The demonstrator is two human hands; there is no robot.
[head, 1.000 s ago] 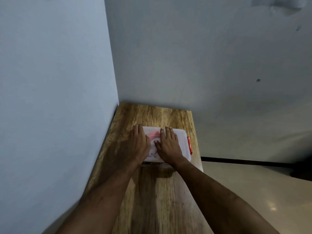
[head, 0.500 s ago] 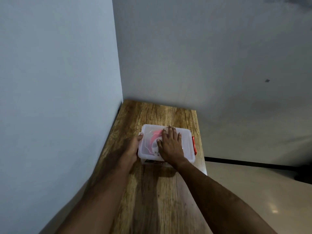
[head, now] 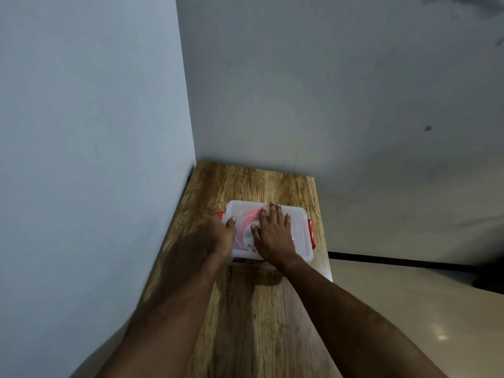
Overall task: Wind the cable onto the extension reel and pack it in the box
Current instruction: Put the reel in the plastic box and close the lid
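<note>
A clear plastic box (head: 300, 233) with its lid on and orange latches (head: 311, 233) stands on the wooden table (head: 253, 323). Through the lid the red and white extension reel (head: 246, 227) shows dimly. My right hand (head: 274, 236) lies flat on the lid with fingers spread. My left hand (head: 222, 236) grips the box's left end, thumb on top of the lid, fingers hidden down the side by the left latch (head: 220, 213).
The table stands in a corner, with a wall (head: 81, 159) along its left side and another wall (head: 327, 105) behind it. Its right edge drops to a pale tiled floor (head: 409, 309).
My left hand slid off the lid top to the box's left end and now grips it there. My right hand stayed flat on the lid.
</note>
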